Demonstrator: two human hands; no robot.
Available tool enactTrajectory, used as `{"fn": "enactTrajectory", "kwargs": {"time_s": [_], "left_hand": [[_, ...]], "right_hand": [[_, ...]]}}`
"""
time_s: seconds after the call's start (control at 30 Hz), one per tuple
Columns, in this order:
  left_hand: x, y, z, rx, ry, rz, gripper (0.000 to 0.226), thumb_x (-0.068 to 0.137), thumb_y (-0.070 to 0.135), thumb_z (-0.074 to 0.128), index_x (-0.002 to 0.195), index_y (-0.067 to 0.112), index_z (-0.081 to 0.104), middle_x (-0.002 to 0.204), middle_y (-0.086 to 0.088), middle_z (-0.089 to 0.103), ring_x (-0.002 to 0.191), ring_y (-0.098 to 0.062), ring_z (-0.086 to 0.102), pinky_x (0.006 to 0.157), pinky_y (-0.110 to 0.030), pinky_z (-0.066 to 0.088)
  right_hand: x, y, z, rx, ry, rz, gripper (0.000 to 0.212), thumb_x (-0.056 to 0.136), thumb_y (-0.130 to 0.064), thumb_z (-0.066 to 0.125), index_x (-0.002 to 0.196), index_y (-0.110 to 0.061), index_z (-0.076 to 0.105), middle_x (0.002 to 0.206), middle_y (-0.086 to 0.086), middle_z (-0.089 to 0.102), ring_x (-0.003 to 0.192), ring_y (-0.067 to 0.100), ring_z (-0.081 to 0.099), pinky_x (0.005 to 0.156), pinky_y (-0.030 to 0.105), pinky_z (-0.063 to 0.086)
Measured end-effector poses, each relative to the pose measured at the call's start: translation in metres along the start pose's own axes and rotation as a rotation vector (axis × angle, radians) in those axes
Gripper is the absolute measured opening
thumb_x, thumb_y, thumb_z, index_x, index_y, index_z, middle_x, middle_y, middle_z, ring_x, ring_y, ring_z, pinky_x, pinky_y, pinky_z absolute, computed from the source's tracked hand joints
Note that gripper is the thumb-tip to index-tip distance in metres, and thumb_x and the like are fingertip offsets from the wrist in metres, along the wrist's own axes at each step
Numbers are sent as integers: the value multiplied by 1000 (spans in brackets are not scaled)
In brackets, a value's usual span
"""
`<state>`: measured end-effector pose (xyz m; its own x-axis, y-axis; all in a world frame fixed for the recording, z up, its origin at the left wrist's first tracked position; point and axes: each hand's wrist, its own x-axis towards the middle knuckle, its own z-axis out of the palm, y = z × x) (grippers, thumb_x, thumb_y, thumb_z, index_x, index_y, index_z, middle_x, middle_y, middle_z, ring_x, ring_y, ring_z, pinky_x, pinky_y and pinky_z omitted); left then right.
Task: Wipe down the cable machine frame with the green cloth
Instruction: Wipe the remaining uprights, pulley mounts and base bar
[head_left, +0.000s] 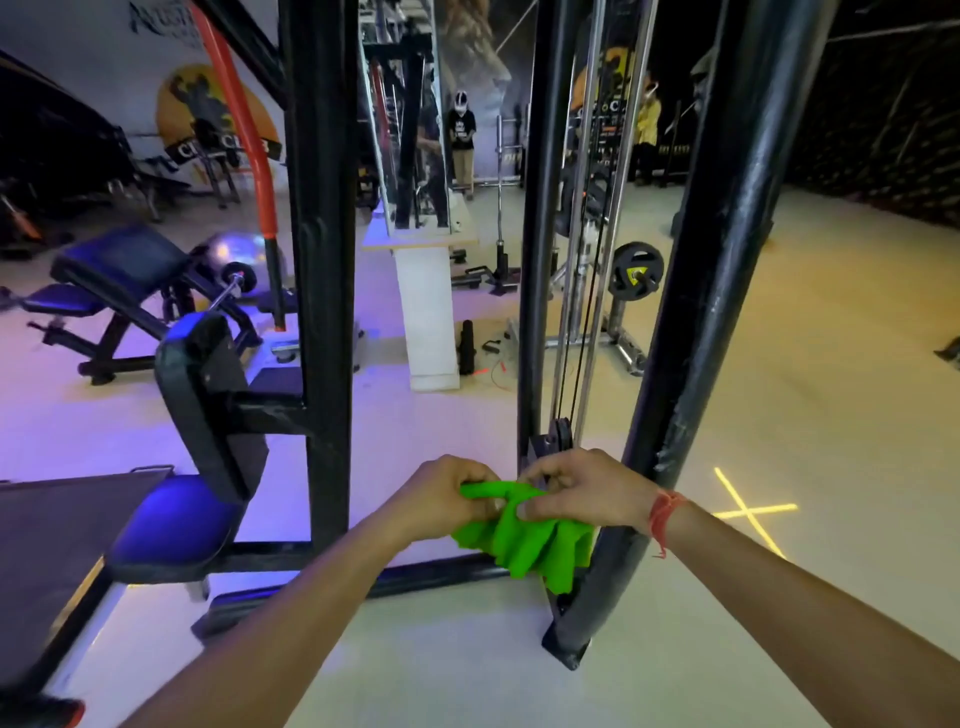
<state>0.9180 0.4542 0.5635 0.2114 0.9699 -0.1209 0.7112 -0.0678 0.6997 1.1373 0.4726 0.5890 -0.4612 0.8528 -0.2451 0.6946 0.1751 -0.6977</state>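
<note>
Two sets of fingers (511, 506) are curled tight on the top edge of the green cloth (524, 543), the left hand (447, 496) and right hand (584, 491) pinching it between them so the rest hangs in loose folds. The grip looks like a bunching or refolding of the cloth into a pad before wiping. It hangs in the air just in front of the cable machine frame (701, 332), low beside its slanted black post, near the pulley (561, 434), not yet pressed to the metal.
</note>
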Motion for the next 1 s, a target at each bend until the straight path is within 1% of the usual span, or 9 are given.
{"fn": "enactTrajectory", "kwargs": {"time_s": [0.1,0.23,0.3,0.37,0.53,0.63,0.77,0.9,1.0], "left_hand": [[14,15,-6,191,-43,59,24,86,33,76,109,24,74,94,8,72,86,-8,62,68,-15,43],[32,50,-35,317,-69,129,35,92,30,70,126,22,68,117,4,70,100,-11,63,82,-14,43],[38,79,-60,345,-70,186,31,93,27,67,123,23,70,116,4,69,103,-11,63,86,-13,44],[43,113,-88,393,-50,260,28,93,25,65,121,24,71,114,6,68,98,-6,60,87,-13,43],[58,206,-171,463,142,428,23,90,29,65,111,31,75,105,9,73,94,-10,68,89,-26,56],[61,263,-215,435,273,534,15,92,29,64,103,30,75,98,12,72,88,-10,68,83,-27,56],[55,341,-257,424,540,714,21,92,20,59,103,26,76,99,6,75,87,-9,68,82,-22,52],[53,408,-283,373,747,852,27,88,21,54,105,28,74,98,4,74,87,-14,69,86,-29,56],[59,457,-295,394,833,854,28,86,24,51,104,25,73,100,2,72,91,-18,66,87,-32,55]], "right_hand": [[-5,-14,-20,-188,15,22,22,82,-29,74,102,-37,78,91,-10,75,85,6,67,72,16,50],[-15,-47,-62,-432,19,78,50,83,-4,49,112,-32,78,115,-10,74,96,3,57,80,9,40],[-23,-68,-94,-455,44,115,55,83,0,42,111,-30,78,111,-10,73,92,5,59,71,3,38],[-33,-89,-131,-450,115,145,52,86,0,42,107,-30,79,90,-15,68,72,1,56,53,-2,35],[-66,-140,-224,-252,565,110,35,86,-7,52,83,-31,78,59,-17,64,48,0,57,48,19,49],[-92,-176,-271,-136,835,-4,10,82,-27,71,81,-21,78,70,-5,69,62,8,64,55,23,55],[-122,-220,-334,-326,1200,-175,22,73,-39,86,79,-21,74,81,-5,71,78,8,63,69,17,44],[-127,-243,-410,-502,1553,-330,22,81,-29,79,96,-20,64,94,5,62,95,31,61,79,33,44],[-123,-257,-457,-516,1603,-360,32,93,-25,67,125,-28,66,113,7,52,105,32,58,97,37,45]]}}
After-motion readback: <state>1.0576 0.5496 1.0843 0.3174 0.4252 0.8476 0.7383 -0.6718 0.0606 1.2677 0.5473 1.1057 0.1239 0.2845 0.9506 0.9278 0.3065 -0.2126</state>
